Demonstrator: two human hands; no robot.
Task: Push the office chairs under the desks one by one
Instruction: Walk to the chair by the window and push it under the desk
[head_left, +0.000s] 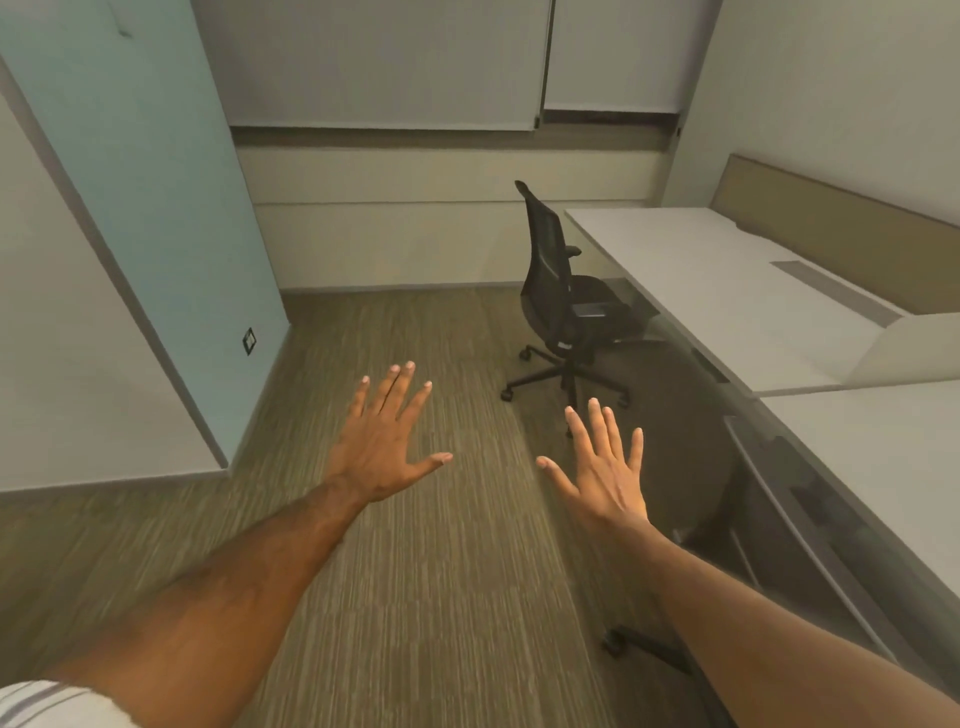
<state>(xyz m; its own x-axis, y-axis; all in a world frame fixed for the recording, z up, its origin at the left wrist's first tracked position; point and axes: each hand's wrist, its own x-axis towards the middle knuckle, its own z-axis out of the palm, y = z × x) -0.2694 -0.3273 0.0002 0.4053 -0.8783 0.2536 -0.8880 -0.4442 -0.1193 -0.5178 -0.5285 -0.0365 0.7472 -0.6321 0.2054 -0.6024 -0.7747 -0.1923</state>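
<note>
Office chair (558, 296) stands beside the desk (701, 291), well beyond both outstretched hands, left (382, 449) and right (608, 475), fingers spread, empty.

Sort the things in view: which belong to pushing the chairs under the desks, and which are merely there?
Job: office chair, nearer chair (blurred), far desk, near desk, left hand, right hand.
Merely there: wall socket, window blinds, carpet.

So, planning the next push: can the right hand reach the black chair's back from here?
Probably not yet: the right hand is open in mid-air, well short of the chair. Only carpet lies between, so stepping closer should do.
</note>
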